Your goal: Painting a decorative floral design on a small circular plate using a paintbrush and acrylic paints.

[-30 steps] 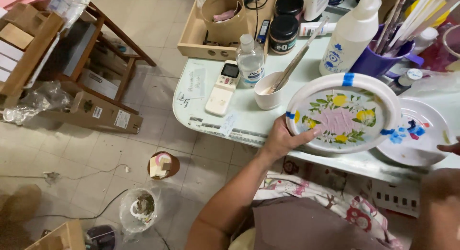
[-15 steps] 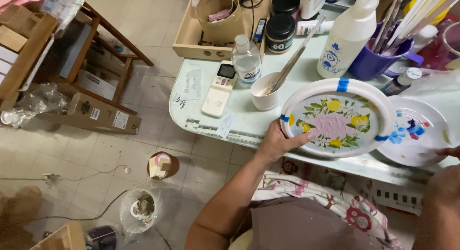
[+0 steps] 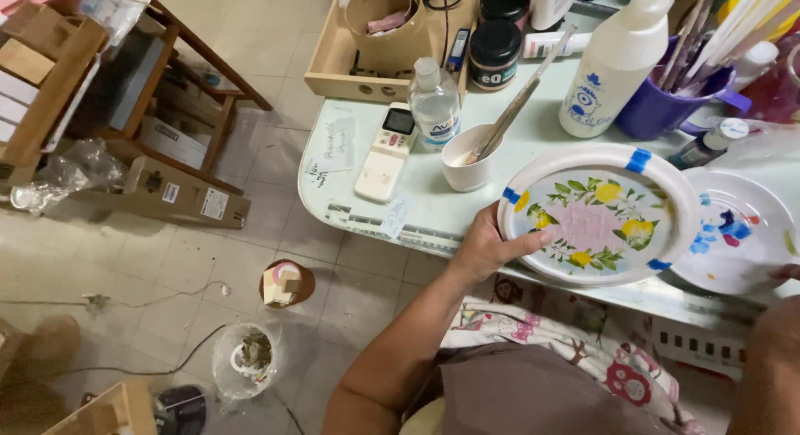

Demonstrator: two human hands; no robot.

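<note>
My left hand [image 3: 487, 247] grips the left rim of an oval white plate [image 3: 602, 215], thumb lying on its face. The plate is painted with yellow lemons, green leaves and a pink centre, and has blue tape tabs on its rim. It rests on the pale green table [image 3: 400, 210]. To its right lies a white palette plate [image 3: 737, 231] with blue paint dabs. Only a fingertip of my right hand [image 3: 783, 274] shows at the right edge, by the palette's rim; what it holds is hidden.
A small white cup with brushes [image 3: 471, 156], a clear bottle [image 3: 434, 102], a remote control [image 3: 386, 152], a white pump bottle [image 3: 612, 64] and a purple cup of brushes [image 3: 667, 97] crowd the table. Wooden shelves [image 3: 100, 85] and small pots stand on the tiled floor.
The view has drifted slightly; the plate sits a little further left and lower in view. My left hand keeps its hold on the rim.
</note>
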